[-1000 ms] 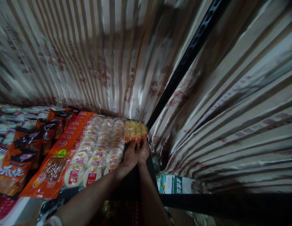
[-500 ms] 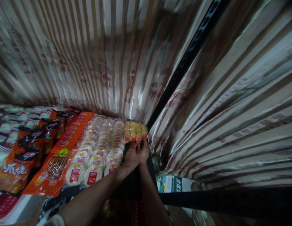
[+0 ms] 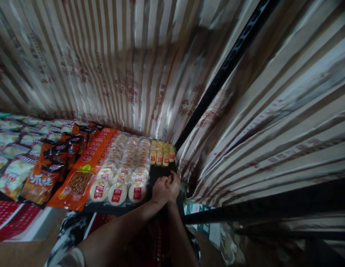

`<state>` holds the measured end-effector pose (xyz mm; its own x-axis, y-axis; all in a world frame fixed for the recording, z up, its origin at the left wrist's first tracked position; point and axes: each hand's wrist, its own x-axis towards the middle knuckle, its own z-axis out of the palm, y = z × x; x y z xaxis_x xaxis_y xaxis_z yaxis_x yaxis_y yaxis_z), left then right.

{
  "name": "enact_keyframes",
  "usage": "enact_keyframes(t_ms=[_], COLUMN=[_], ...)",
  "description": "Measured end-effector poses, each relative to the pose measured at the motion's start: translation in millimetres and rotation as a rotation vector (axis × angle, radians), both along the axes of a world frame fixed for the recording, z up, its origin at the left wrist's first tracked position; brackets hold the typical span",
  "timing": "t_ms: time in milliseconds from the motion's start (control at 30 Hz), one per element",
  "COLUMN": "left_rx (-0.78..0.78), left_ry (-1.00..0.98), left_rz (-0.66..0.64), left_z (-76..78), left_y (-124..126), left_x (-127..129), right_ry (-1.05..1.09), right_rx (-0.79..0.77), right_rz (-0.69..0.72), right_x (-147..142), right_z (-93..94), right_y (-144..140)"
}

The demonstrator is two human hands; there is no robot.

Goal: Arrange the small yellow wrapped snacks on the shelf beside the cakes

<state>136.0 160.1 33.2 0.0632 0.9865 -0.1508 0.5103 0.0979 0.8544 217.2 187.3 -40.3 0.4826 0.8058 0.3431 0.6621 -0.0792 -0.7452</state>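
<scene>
My left hand (image 3: pixel 160 191) and my right hand (image 3: pixel 174 184) touch each other above the dark shelf (image 3: pixel 155 176). The fingers of both are curled in and closed; anything between them is hidden. Just beyond them stand rows of small yellow-wrapped snack packets (image 3: pixel 162 152) with red labels. To the left of my left hand lie columns of round white rice crackers (image 3: pixel 117 194) in clear wrappers with red labels.
Orange snack packets (image 3: pixel 75 185) and orange-and-black bags (image 3: pixel 40 183) line the shelf further left, with white bags (image 3: pixel 15 176) beyond. A black perforated post (image 3: pixel 216 79) rises at the shelf corner before a striped curtain (image 3: pixel 128 55). A dark bar (image 3: pixel 244 209) runs right.
Both hands have drawn back from the yellow packets toward me and come together. The view has shifted, showing more of the shelf on the left.
</scene>
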Motion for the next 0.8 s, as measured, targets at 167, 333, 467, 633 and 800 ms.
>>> enact_keyframes(t_ms=[167,333,467,633,800], left_rx=[-0.009,0.017,0.035,0.025,-0.073], left_ry=[0.007,0.042,-0.014,-0.113,-0.101], left_rz=[-0.121,-0.181,-0.197,-0.155,-0.108], left_z=[-8.5,-14.1,-21.0,-31.7,-47.8], left_y=[-34,-70,-99,-132,-158], left_x=[-11,-26,-42,-58,-72], right_ry=[-0.066,-0.016,0.046,0.063,0.082], right_rx=[0.056,0.031,0.027,0.116,0.084], right_rz=[0.003,0.055,0.103,0.159,0.227], right_x=[-8,-23,-39,-56,-71], right_z=[0.6,2.7,-0.4,-16.3,-43.2], right_y=[-39,-78,-106,-139,-171])
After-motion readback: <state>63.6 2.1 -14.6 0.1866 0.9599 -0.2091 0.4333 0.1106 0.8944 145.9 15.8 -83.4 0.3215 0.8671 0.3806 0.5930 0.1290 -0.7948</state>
